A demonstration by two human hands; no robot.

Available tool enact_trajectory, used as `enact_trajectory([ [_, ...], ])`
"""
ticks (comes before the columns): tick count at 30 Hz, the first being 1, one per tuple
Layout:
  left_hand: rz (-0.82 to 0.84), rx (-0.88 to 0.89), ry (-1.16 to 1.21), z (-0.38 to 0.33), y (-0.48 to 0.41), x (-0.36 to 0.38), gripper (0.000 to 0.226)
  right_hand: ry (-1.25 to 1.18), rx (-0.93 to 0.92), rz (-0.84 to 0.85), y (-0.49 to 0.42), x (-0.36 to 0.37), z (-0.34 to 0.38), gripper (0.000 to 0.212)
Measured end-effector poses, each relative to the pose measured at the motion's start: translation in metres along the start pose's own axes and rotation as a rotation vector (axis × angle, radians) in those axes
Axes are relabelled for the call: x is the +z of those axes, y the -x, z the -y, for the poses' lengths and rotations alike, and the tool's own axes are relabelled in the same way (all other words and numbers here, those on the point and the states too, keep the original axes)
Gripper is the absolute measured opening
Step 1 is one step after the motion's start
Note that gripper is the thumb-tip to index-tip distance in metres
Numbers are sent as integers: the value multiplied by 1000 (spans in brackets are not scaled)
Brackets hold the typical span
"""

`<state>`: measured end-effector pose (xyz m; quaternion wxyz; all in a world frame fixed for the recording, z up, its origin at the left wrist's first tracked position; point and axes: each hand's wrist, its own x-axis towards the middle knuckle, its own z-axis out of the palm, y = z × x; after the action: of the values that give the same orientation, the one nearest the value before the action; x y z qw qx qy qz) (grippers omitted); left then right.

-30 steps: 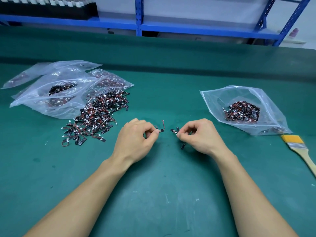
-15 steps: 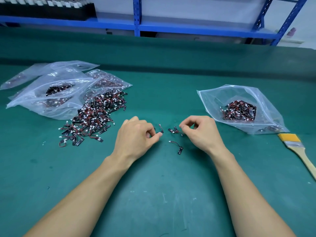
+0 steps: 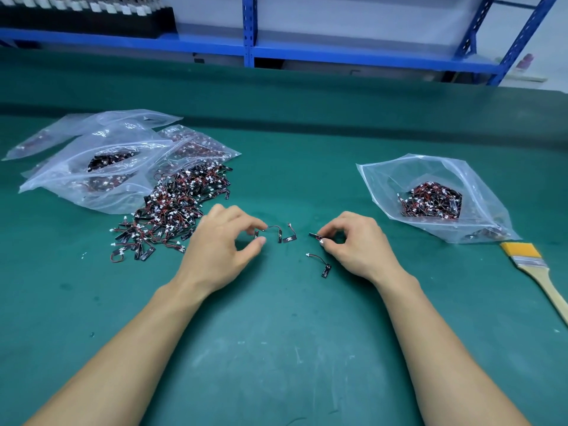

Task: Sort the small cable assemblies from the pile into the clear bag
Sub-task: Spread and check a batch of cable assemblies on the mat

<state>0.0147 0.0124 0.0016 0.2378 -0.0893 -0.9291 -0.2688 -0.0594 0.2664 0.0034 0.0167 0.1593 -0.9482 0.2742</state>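
Two hands at work over the tabletop, between pile at left and clear bag at right. Right hand pinching one cable assembly between thumb and forefinger; left hand curled about the end of a second assembly, grip uncertain. Two loose assemblies lying between. Step judged: singling out pieces; next, a carry across to the bag mouth. No legible writing anywhere.

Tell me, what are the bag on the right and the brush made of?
Bag: thin clear plastic, glossy; it crinkles, and the cables show through. Brush: handle looks like pale bare wood, band like silvery metal; yellow bristles, perhaps plastic.
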Motion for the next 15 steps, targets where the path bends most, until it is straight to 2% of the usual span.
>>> enact_trajectory([
  [5, 167, 159, -93, -21, -3, 16, 29, -30, 18, -9, 1, -2, 1, 12],
  [9, 221, 191, -164, -26, -8, 23, 37, -54, 21, -10, 1, -3, 0, 11],
  [13, 252, 205, -111, -26, -5, 25, 34, -158, 44, 16, 3, -4, 2, 30],
  [15, 261, 212, -60, -26, -4, 25, 34, -190, 52, 11, 2, -5, 2, 32],
])
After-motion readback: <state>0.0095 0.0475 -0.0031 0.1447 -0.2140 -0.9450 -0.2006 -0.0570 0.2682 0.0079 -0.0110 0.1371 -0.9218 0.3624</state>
